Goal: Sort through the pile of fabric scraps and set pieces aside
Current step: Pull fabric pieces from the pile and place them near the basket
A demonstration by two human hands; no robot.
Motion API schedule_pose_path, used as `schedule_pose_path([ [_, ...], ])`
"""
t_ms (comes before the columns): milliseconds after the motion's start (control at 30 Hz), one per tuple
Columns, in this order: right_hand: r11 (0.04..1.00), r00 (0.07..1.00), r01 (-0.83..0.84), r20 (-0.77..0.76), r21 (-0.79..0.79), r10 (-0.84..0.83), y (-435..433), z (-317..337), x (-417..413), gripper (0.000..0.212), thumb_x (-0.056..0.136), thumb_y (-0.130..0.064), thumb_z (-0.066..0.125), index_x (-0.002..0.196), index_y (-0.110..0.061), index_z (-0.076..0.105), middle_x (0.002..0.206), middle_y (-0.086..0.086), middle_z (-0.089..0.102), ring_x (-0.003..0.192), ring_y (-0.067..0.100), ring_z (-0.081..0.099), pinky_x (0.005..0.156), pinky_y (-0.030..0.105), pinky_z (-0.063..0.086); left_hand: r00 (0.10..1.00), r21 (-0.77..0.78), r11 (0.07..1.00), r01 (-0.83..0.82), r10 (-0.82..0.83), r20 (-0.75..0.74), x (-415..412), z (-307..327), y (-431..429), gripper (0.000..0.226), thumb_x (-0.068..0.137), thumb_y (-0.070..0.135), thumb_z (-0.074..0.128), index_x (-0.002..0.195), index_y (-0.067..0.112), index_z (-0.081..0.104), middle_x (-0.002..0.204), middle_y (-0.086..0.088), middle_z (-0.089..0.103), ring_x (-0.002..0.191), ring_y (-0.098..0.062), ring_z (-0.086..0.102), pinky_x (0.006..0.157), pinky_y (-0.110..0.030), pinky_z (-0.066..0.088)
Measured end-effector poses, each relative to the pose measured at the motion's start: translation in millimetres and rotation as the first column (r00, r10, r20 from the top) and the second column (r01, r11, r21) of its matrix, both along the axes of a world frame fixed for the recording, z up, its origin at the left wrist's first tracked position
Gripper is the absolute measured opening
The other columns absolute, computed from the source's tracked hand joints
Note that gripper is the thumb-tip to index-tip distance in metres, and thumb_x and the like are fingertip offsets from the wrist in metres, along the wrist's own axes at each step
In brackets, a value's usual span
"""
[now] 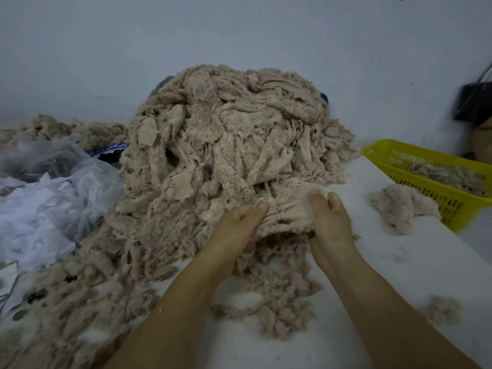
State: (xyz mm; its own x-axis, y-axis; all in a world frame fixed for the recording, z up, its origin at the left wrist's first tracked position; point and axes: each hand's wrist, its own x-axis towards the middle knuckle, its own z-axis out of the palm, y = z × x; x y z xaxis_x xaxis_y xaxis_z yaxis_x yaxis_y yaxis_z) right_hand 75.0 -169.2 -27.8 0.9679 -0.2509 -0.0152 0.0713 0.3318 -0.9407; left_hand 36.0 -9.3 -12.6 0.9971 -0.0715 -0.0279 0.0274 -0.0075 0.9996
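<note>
Head view: one tall pile [234,134] of beige fabric scraps mid-tabletop [399,262], backed against the wall [239,27]. Two hands: left hand [234,230] and right hand [332,225], each grip pinched on one scrap [287,211] at the pile's near foot, long axis left-to-right. One yellow basket [436,193] at the right edge, a tuft [402,206] just beside it, a smaller tuft [444,312] nearer. Bare tabletop lies right of the hands.

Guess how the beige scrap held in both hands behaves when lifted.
Likely floppy: the scrap bunches and sags between left hand and right hand. Probably light, being thin and fluffy. Frayed edges may snag the pile.
</note>
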Motion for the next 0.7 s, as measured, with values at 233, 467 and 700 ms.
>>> schedule_pose_path([
  [233,0.999,0.999,0.034,0.013,0.022,-0.034,5.0,6.5,-3.0,0.033,0.098,-0.020,0.054,0.074,-0.023,0.032,0.070,0.003,0.036,0.064,0.021,0.031,0.062,0.039,0.029,0.994,-0.379,0.919,0.109,-0.092,0.064,-0.5,0.7,-1.7,0.044,0.100,0.032,0.051,0.060,0.019,0.061,0.045,0.004,0.029,0.035,-0.008,0.017,0.038,-0.018,0.017],
  [467,0.967,0.965,0.240,-0.089,-0.091,-0.248,-15.7,4.0,4.2,0.027,0.099,-0.020,0.046,0.075,-0.017,0.036,0.075,0.005,0.041,0.066,0.020,0.039,0.059,0.038,0.034,0.917,-0.552,0.743,0.380,-0.380,0.121,-2.9,0.1,14.9,0.034,0.089,0.044,0.069,0.070,0.016,0.070,0.040,0.009,0.036,0.030,-0.004,0.028,0.032,-0.016,0.021],
  [700,0.976,0.986,-0.164,-0.002,0.145,0.166,-6.8,-1.1,-0.6,0.009,0.100,-0.029,0.056,0.108,-0.027,0.061,0.103,-0.001,0.074,0.089,0.020,0.071,0.067,0.031,0.057,0.974,0.057,0.974,-0.221,0.218,0.057,9.6,-18.1,16.3,0.021,0.097,0.043,0.059,0.086,0.028,0.069,0.087,-0.013,0.073,0.077,-0.031,0.072,0.069,-0.039,0.056],
])
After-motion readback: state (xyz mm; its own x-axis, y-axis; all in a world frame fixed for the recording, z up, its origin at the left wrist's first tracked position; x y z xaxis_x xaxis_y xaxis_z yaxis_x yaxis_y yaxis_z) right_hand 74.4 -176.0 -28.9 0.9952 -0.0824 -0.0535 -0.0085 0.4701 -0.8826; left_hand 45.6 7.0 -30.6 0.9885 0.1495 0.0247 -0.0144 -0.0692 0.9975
